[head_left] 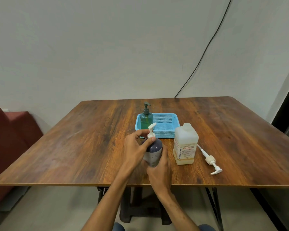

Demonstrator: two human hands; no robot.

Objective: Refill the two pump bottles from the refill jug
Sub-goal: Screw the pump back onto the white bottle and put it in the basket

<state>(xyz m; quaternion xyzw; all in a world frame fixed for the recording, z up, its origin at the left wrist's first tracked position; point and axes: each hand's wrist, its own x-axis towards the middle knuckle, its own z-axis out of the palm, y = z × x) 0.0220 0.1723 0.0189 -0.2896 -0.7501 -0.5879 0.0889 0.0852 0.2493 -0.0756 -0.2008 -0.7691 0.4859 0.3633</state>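
The dark pump bottle (pixel 153 150) was at the near middle of the wooden table (pixel 73 147), held between both hands. Its long axis ran close to upright, base toward the person and white pump (pixel 151 129) at the top. The pump's spout pointed away and a little to the right, toward the blue basket (pixel 165 124). Whether its base touched the table could not be told, as the hands hid it.

The left hand (pixel 135 147) was curled at the bottle's neck, thumb and fingers pinching round the white collar below the pump. The right hand (pixel 158 170) was wrapped round the lower body of the bottle from the near side.

The green pump bottle (pixel 146 119) stood upright in the left end of the basket, beyond the hands, its dark spout turned to the right. The refill jug (pixel 185 145) stood upright just to the right of the held bottle and touching neither hand, its label toward the person, with a low band of yellowish liquid at the bottom.

A loose white pump (pixel 210 160) lay flat on the table right of the jug. Its long axis ran diagonally, the thin tube end near the jug and the spout end nearer the person and further right.
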